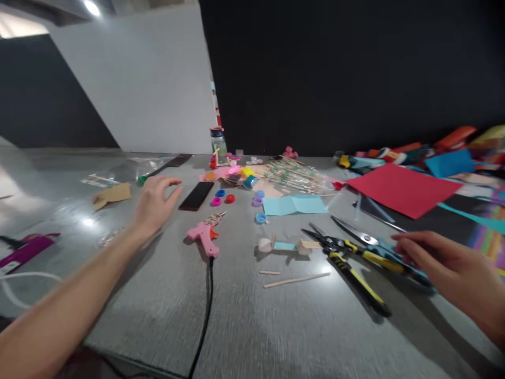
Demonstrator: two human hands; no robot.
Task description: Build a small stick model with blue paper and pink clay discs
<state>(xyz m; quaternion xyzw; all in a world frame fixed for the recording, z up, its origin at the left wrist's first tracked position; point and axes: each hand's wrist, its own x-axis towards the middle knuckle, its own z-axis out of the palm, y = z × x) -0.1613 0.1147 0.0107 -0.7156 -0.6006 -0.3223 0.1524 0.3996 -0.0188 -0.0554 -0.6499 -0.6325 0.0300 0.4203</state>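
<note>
My left hand (158,202), empty with thumb and fingers apart, hovers left of a dark phone (196,196). Over the scissors (379,245) at the right is my right hand (442,260); its fingers are bent near the handles, and whether they grip anything is unclear. Yellow-and-black pliers (353,273) lie beside the scissors. A pink glue gun (205,234) rests between my hands, its cord running to the front edge. Right of it sits a small assembly (284,246) of wooden pieces, light blue paper and whitish round ends. Two thin sticks (296,280) lie in front of it.
Colored bottle caps (230,198) and folded light blue paper (294,205) lie mid-table. Behind are bagged sticks (298,176) and a bottle (218,142). Red paper (404,188) and craft supplies fill the right. At left are brown cardboard (112,196) and a purple tool (29,251).
</note>
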